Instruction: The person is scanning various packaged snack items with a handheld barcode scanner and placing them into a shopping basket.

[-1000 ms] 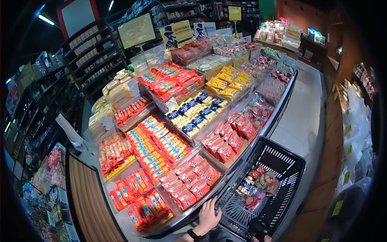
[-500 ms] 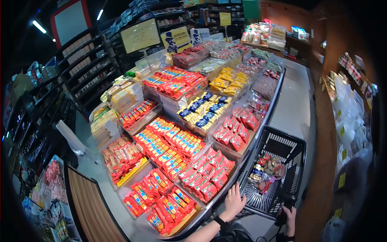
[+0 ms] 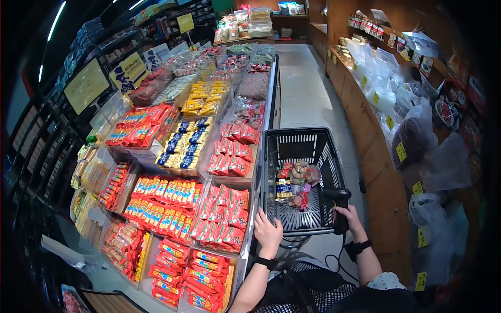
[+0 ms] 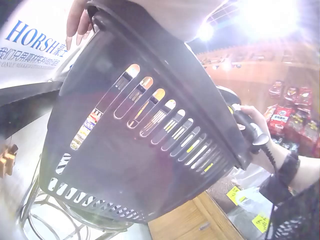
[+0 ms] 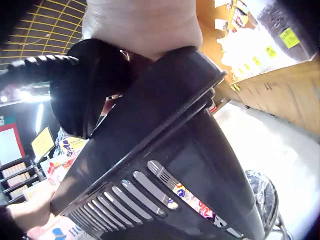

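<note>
A black plastic shopping basket (image 3: 272,156) stands in the aisle with several snack packs (image 3: 295,183) on its floor. My left hand (image 3: 266,225) grips the basket's near left rim, and in the left wrist view its fingers (image 4: 77,27) curl over the edge of the basket (image 4: 150,165). My right hand (image 3: 348,216) holds a black handheld scanner (image 3: 336,198) with a coiled cable against the near right corner. From the right wrist, the scanner (image 5: 85,100) sits just above the rim of the basket (image 5: 200,160).
A long display table (image 3: 258,208) packed with red, yellow and blue snack packs runs along the left. A wooden counter (image 3: 376,172) with plastic bags and yellow price tags lines the right. Pale floor (image 3: 308,99) stretches ahead between them. A chrome wire frame (image 4: 45,215) sits under the basket.
The view has swung right, so the basket now lines up with the aisle. My right hand with the scanner has risen to the basket's near right corner. My left hand stays on the rim.
</note>
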Demonstrator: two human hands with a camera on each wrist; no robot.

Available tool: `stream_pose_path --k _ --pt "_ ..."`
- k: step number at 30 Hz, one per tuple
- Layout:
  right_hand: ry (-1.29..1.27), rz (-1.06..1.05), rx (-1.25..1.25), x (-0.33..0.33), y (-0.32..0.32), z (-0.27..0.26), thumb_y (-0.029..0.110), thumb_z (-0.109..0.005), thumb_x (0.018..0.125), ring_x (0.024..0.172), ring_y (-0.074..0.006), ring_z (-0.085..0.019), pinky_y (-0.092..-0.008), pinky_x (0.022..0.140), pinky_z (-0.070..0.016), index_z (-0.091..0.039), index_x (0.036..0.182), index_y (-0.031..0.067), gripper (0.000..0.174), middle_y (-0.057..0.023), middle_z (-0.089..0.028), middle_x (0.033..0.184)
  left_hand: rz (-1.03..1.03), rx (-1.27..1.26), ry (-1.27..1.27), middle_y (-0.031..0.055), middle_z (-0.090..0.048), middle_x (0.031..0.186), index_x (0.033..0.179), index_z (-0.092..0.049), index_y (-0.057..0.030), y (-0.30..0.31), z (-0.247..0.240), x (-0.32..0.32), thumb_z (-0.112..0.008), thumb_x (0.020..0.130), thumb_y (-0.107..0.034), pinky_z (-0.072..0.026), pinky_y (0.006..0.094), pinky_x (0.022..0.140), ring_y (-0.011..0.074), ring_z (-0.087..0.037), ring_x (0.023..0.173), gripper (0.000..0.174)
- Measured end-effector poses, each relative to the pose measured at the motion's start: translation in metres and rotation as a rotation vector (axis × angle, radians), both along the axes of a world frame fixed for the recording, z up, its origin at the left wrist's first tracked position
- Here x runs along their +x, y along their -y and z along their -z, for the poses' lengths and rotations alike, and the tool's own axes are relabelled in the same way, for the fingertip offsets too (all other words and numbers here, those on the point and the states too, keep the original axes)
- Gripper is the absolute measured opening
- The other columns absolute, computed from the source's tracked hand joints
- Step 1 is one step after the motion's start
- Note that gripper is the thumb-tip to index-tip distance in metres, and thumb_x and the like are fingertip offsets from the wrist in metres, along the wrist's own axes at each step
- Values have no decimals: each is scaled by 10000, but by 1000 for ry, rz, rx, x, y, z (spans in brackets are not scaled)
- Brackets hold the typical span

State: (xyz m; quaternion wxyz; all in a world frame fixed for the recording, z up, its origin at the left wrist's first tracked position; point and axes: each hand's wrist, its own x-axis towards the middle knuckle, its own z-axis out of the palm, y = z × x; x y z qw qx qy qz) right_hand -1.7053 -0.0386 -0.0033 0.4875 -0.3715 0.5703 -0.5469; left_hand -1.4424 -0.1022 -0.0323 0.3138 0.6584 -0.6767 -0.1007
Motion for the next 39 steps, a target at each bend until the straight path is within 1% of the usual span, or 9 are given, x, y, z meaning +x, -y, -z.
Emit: stream_pose_path --k 6,13,23,26,29,31,33,36,39 --pt "22 204 -138 -15 24 7 261 -568 803 545 -124 -552 -240 529 -443 -598 861 -30 298 -51 -570 630 46 -20 21 206 -435 1183 1266 -338 42 28 -2 -13 -551 733 -217 -375 436 899 342 -410 1114 630" --pt "29 213 -157 -39 79 4 253 -569 812 541 -124 -549 -242 523 -440 -589 869 -36 295 -58 -566 620 79 -146 47 190 -385 1253 1236 -381 -7 93 2 -42 -549 726 -190 -266 474 976 348 -305 1223 568" --pt "79 276 -193 -99 216 21 260 -587 825 536 -128 -564 -242 516 -446 -601 859 -13 275 -49 -582 643 101 -112 94 197 -341 1312 1267 -368 -7 247 12 -106 -552 733 -204 -294 486 970 349 -283 1243 597" --pt "47 220 -91 -110 240 1 269 -593 826 556 -119 -565 -250 521 -447 -592 871 8 265 -50 -584 657 111 -93 106 203 -357 1302 1262 -377 2 274 5 -120 -569 732 -196 -285 444 995 349 -302 1230 598" --pt "11 200 -40 -122 244 25 247 -616 818 577 -102 -564 -259 533 -452 -586 840 11 239 -28 -591 652 175 -101 103 233 -347 1296 1255 -366 30 276 3 -123 -542 749 -153 -259 453 1013 380 -306 1217 566" --pt "-1 193 -74 -126 242 27 183 -582 839 588 -115 -576 -267 552 -463 -579 837 3 181 -39 -594 659 189 -72 138 239 -319 1313 1269 -344 30 280 -2 -128 -523 754 -164 -238 474 1015 396 -285 1226 578" --pt "176 192 -47 -124 239 -10 134 -578 829 612 -119 -588 -269 574 -474 -587 863 -19 157 -52 -605 680 125 12 247 233 -274 1350 1295 -338 -1 278 -16 -138 -533 752 -217 -185 522 1015 393 -234 1261 616" --pt "151 91 -17 -147 251 -1 131 -579 818 630 -121 -593 -264 592 -475 -588 908 -21 177 -51 -614 705 99 42 475 230 -272 1355 1279 -380 -16 293 -34 -159 -557 745 -245 -175 548 1009 389 -209 1279 607" --pt "-40 7 -113 -155 254 6 140 -588 804 651 -122 -596 -261 612 -475 -590 935 -19 206 -51 -618 717 200 31 676 222 -274 1359 1247 -427 -26 303 -43 -167 -602 726 -283 -169 564 1004 388 -188 1291 606"
